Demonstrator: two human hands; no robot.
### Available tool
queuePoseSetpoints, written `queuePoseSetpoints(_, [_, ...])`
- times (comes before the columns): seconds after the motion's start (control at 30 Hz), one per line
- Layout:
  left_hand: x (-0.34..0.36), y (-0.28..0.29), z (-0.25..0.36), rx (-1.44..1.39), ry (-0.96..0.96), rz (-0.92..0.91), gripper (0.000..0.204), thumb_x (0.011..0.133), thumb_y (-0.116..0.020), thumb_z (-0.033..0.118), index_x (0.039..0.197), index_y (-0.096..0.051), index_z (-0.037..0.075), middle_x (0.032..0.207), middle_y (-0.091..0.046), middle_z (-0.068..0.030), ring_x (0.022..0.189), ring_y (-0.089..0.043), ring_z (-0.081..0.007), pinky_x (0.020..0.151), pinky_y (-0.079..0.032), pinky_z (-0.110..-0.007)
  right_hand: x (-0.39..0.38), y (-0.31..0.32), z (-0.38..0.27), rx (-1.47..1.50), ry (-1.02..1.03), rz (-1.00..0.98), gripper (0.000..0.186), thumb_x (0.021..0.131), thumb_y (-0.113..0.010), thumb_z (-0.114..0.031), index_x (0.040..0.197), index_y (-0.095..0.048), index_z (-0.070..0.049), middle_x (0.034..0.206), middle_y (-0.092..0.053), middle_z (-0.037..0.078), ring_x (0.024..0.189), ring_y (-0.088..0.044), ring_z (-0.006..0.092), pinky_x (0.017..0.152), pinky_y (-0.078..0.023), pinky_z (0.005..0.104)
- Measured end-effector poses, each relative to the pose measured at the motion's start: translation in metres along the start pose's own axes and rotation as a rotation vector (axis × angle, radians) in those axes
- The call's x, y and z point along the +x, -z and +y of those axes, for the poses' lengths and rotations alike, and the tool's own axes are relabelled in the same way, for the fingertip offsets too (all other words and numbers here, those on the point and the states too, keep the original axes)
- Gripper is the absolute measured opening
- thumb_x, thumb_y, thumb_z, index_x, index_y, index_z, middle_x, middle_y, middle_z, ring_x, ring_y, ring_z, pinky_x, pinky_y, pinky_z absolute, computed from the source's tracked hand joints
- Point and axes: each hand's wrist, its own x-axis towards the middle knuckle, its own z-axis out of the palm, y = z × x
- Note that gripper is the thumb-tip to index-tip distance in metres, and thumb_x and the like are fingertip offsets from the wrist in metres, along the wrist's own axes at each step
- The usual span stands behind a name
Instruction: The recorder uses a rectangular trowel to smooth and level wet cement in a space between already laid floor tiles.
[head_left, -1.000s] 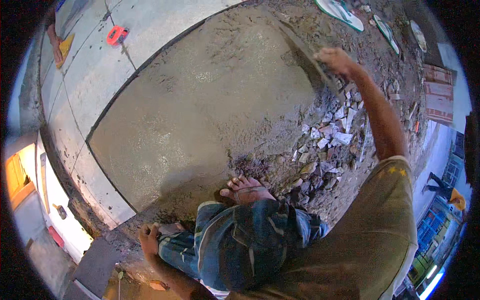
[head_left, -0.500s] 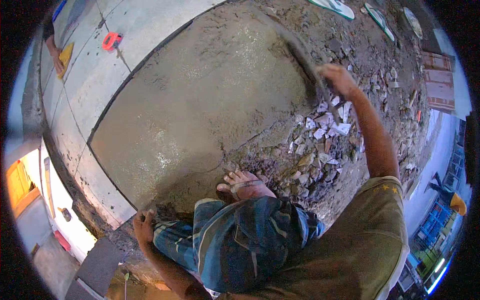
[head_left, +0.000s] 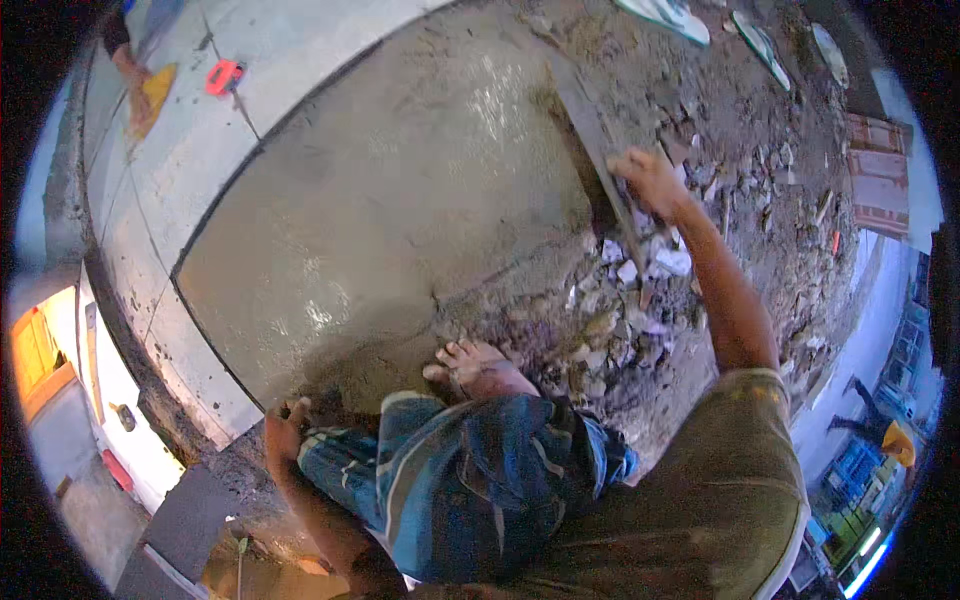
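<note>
My right hand [head_left: 648,182] grips a long, straight screed bar [head_left: 578,110] that stands on edge along the right side of the wet mortar bed [head_left: 380,190]. The bar's near end reaches over broken tile pieces [head_left: 628,262]. Smooth grey mortar spreads left of the bar, with shiny wet patches. My left hand [head_left: 284,430] is beside my knee at the near corner of the laid tiles, its fingers curled; I see nothing in them. My bare foot [head_left: 480,368] is planted at the mortar's near edge.
Pale floor tiles [head_left: 190,220] border the mortar on the left, with a red tape measure [head_left: 224,77] on them. Another person's hand [head_left: 133,80] presses a yellow sponge or cloth [head_left: 155,95] there. Rubble covers the right side. Sandals [head_left: 762,50] lie at the far right.
My right hand and the screed bar have shifted left over the mortar's edge. The other person's hand and yellow cloth have moved slightly right. My left hand stays near the corner.
</note>
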Motion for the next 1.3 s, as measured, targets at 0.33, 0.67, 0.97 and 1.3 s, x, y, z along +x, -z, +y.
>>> queuePoseSetpoints(0.33, [-0.018, 0.003, -0.003, 0.003, 0.040, 0.080, 0.031, 0.088, -0.072, 0.024, 0.072, -0.056, 0.003, 0.063, -0.051, -0.0023, 0.062, -0.046, -0.0138, 0.057, -0.038, -0.035, 0.094, 0.007, -0.092, -0.081, 0.170, 0.315, 0.051, 0.089, -0.065, -0.048, 0.101, -0.072, 0.001, 0.095, -0.071, 0.024, 0.088, -0.070, 0.0381, 0.078, -0.054, 0.0462])
queuePoseSetpoints(0.67, [-0.038, -0.001, -0.037, -0.095, 0.131, 0.116, 0.031, 0.085, -0.073, 0.025, 0.072, -0.056, 0.002, 0.063, -0.050, -0.0033, 0.063, -0.046, -0.0151, 0.058, -0.039, -0.036, 0.039, -0.051, -0.133, -0.244, 0.250, 0.323, 0.050, 0.092, -0.059, -0.047, 0.107, -0.071, -0.001, 0.102, -0.069, 0.028, 0.099, -0.068, 0.0433, 0.088, -0.053, 0.0499])
queuePoseSetpoints(0.97, [-0.061, 0.000, -0.043, -0.180, 0.236, 0.157, 0.040, 0.086, -0.075, 0.030, 0.070, -0.048, 0.004, 0.063, -0.047, -0.0041, 0.063, -0.044, -0.0140, 0.057, -0.037, -0.035, 0.121, -0.094, -0.197, -0.262, 0.358, 0.307, 0.043, 0.091, -0.062, -0.041, 0.092, -0.070, 0.001, 0.101, -0.068, 0.029, 0.099, -0.067, 0.0449, 0.086, -0.054, 0.0500])
queuePoseSetpoints(1.3, [-0.053, -0.006, -0.042, -0.174, 0.080, 0.137, 0.037, 0.087, -0.074, 0.026, 0.071, -0.050, 0.003, 0.063, -0.045, -0.0026, 0.063, -0.042, -0.0144, 0.058, -0.037, -0.035, -0.007, -0.193, -0.290, -0.397, 0.522, -0.127, 0.037, 0.095, -0.053, -0.037, 0.109, -0.067, -0.005, 0.108, -0.069, 0.024, 0.101, -0.067, 0.0418, 0.089, -0.054, 0.0536])
